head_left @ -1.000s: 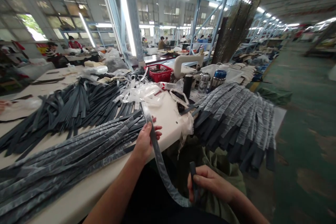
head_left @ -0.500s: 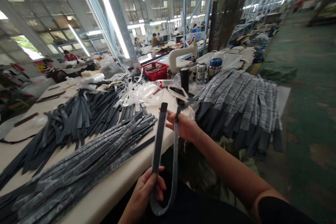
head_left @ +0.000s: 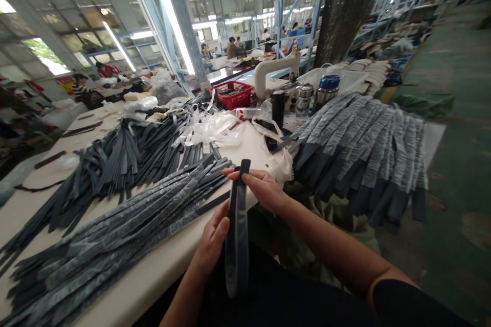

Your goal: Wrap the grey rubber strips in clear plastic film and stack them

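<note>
A dark grey strap (head_left: 238,245), partly covered in clear film, is doubled into a long loop that hangs down in front of my lap. At its top, my right hand (head_left: 261,186) pinches the two ends together between thumb and fingers. Lower on the left side, my left hand (head_left: 215,230) is at the strap's edge with its fingers close together; the fingertips are partly hidden, so its grip does not show clearly. Beside my left arm lies a bundle of film-wrapped straps (head_left: 126,230) on the pale table (head_left: 184,258).
Loose dark straps (head_left: 126,158) and crumpled clear plastic (head_left: 215,130) cover the table further back. To the right hangs a pile of wrapped straps (head_left: 356,153). A red basket (head_left: 232,96), a black cup (head_left: 278,107) and a blue-lidded flask (head_left: 328,89) stand behind.
The strap's two ends, apart before, are now together in my right hand. The open loop has narrowed, and my left hand has moved up along it.
</note>
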Motion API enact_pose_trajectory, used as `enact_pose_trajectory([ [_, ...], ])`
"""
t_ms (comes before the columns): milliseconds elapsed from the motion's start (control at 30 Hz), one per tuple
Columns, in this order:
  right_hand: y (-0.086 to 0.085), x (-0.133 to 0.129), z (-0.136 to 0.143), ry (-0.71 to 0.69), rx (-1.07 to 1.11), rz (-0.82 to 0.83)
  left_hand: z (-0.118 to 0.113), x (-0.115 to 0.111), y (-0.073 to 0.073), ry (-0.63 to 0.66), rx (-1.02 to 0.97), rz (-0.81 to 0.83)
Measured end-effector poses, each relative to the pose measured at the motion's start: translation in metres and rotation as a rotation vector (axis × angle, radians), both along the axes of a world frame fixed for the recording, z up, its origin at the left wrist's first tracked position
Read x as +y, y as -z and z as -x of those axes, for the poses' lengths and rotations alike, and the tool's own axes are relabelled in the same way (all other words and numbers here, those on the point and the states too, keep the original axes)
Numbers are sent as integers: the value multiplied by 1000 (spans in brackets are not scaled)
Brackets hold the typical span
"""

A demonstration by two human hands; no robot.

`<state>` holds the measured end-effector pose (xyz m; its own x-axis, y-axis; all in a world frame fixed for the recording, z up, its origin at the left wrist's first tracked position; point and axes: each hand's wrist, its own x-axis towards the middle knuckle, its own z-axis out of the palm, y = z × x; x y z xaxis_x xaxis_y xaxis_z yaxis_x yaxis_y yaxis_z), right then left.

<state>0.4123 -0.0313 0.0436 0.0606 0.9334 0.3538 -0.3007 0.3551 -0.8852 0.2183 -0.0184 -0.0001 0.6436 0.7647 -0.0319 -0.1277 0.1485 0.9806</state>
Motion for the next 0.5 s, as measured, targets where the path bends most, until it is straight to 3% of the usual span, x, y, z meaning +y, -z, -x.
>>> enact_pose_trajectory([
  [133,2,-4,16,-66,-107,108,-25,9,-19,-8,-63,43],
  [300,11,-9,15,-24,-154,103,-28,-14,-10,-26,-4,107],
  [500,21,-11,20,94,68,174,-6,-36,0,16,131,94],
])
